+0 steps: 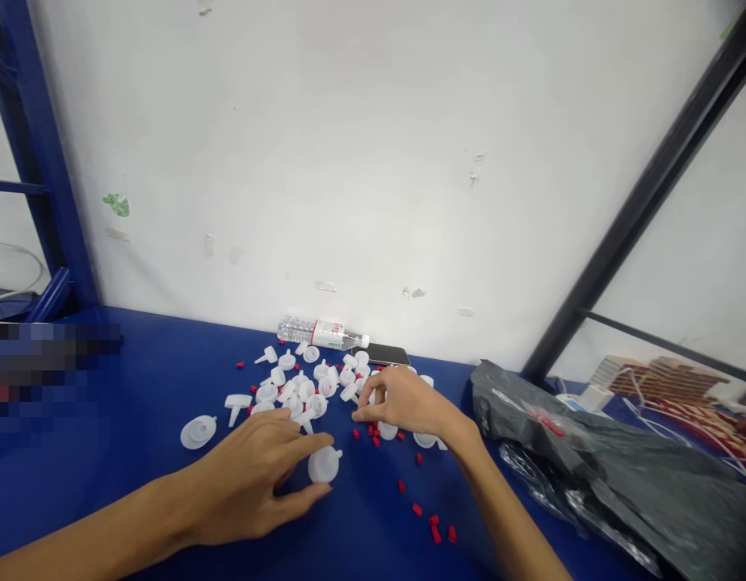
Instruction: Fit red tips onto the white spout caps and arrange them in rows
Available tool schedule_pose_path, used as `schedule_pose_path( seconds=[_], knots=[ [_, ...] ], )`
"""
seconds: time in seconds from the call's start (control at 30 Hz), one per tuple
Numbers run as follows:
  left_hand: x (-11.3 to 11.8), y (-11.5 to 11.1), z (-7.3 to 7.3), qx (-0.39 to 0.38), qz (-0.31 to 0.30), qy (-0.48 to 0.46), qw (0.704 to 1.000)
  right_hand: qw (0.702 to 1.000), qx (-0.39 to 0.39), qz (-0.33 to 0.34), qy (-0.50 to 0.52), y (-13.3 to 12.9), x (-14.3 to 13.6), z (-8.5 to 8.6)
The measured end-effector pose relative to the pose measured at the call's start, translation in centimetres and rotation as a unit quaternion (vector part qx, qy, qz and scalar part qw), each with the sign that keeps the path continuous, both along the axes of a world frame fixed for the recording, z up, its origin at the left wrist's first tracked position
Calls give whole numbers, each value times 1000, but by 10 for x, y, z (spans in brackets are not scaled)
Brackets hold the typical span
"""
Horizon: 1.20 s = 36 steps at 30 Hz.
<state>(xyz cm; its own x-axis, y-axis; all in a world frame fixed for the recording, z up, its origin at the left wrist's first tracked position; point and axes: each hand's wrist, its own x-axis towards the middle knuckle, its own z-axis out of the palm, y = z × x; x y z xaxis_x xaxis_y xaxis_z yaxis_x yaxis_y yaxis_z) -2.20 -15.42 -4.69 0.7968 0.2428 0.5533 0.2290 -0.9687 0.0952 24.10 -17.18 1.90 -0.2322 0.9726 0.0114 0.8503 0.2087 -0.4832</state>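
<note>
My left hand has its thumb and index finger on either side of a white plastic nozzle cap, whose small spout points right. My right hand is bent over the right side of the pile, thumb and fingertips drawn together; whatever is in them is too small or hidden to make out. Below its fingers lie small red tip caps. Between and beyond the hands spreads a heap of white nozzle caps, some on their sides. One wide white cap lies apart at the left.
A clear plastic bottle lies on its side near the wall, beside a dark phone. Loose red tip caps are scattered at front right on the blue surface. A grey plastic bag covers the right side.
</note>
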Motion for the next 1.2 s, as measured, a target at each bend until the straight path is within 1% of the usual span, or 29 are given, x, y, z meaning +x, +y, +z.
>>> schedule_pose_path(
  seconds=[0.1, 0.2, 0.4, 0.6, 0.67, 0.73, 0.8, 0.9, 1.0, 1.07, 1.2],
  knots=[
    [0, 1, 0, 7, 4, 0, 1000, 998, -52, 18, 23, -1, 5, 1],
    [0, 1, -2, 11, 5, 7, 1000, 997, -78, 28, 7, 1, 5, -3],
    [-1, 0, -3, 0, 12, 15, 1000, 996, -69, 61, -20, 4, -3, -10],
    [0, -1, 2, -1, 29, 10, 1000, 997, -35, 69, -19, 2, -6, -9],
    [0, -1, 4, -7, 46, 12, 999, 996, -38, 73, 17, 1, -6, -8],
    [0, -1, 4, -15, 63, 6, 998, 990, -55, 85, 96, 0, -6, -6],
    [1, 0, 5, -31, 77, -4, 996, 975, -73, 99, 185, -1, -7, -4],
    [3, 0, 7, -68, 100, -9, 993, 953, -80, 114, 267, -4, -11, 2],
    [4, 0, 11, -92, 118, -3, 989, 935, -87, 123, 322, -7, -15, 9],
    [4, -1, 12, -99, 124, 2, 987, 927, -79, 127, 344, -8, -18, 12],
    [4, -1, 13, -120, 133, 19, 984, 918, -64, 136, 367, -7, -24, 9]
  ],
)
